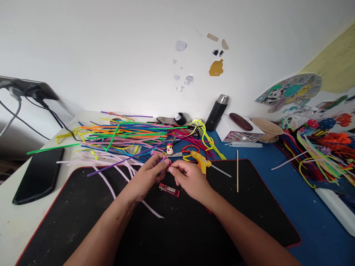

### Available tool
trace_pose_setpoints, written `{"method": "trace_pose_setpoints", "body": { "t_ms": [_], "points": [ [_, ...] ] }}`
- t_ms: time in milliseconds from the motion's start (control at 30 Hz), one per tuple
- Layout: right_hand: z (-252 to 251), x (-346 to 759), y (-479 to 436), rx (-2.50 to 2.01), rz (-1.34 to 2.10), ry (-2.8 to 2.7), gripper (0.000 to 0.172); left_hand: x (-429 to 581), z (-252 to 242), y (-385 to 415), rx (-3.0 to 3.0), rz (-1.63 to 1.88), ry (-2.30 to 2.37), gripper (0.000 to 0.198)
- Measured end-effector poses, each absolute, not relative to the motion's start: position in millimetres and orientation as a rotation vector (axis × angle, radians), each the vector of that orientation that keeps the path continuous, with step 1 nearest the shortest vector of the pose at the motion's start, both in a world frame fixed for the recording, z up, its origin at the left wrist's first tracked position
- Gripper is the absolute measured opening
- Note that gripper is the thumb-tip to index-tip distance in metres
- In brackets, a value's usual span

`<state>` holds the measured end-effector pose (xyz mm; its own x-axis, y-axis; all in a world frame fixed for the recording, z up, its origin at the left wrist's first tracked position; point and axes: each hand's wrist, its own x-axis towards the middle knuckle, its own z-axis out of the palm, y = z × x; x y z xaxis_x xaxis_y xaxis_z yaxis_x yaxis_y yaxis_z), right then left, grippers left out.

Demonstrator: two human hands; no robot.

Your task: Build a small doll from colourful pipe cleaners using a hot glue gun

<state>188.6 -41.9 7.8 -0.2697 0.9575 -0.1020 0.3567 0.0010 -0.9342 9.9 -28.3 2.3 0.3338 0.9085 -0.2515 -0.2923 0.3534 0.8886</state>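
My left hand (149, 174) pinches a small pink and purple pipe cleaner piece (166, 160) above the black mat (91, 218). My right hand (191, 178) meets it there, thumb and forefinger closed on the same piece, partly hidden by the fingers. Just below both hands lies a red lighter (169, 190). Behind my right hand rest a yellow glue gun (202, 160) with a clear glue stick and a tool with red-orange handles (190, 147). A small white-faced figure (169, 149) stands just beyond my fingertips.
Loose pipe cleaners (133, 133) pile along the back left. A phone (39, 176) lies at left. Behind are a black flask (217, 112), a white box (235, 129) and a bowl (267, 127). A wooden stick (237, 170) lies on the right; more pipe cleaners (321, 147) crowd the far right.
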Motion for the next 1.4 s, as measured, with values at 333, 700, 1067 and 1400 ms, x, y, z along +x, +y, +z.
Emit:
{"method": "trace_pose_setpoints", "body": {
  "t_ms": [333,700,1067,1400],
  "points": [
    [10,191,-41,-1.378,1.271,-1.633,0.021,8,2,-25,0.755,0.954,0.829,0.040],
    [9,194,-40,-1.378,1.237,-1.633,0.023,4,4,-24,0.588,0.884,0.700,0.041],
    [9,194,-35,-1.327,1.257,-1.575,0.026,1,9,-25,0.564,0.713,0.599,0.046],
    [4,196,-34,-1.313,1.308,-1.517,0.024,1,9,-27,0.594,0.658,0.574,0.048]
  ]
}}
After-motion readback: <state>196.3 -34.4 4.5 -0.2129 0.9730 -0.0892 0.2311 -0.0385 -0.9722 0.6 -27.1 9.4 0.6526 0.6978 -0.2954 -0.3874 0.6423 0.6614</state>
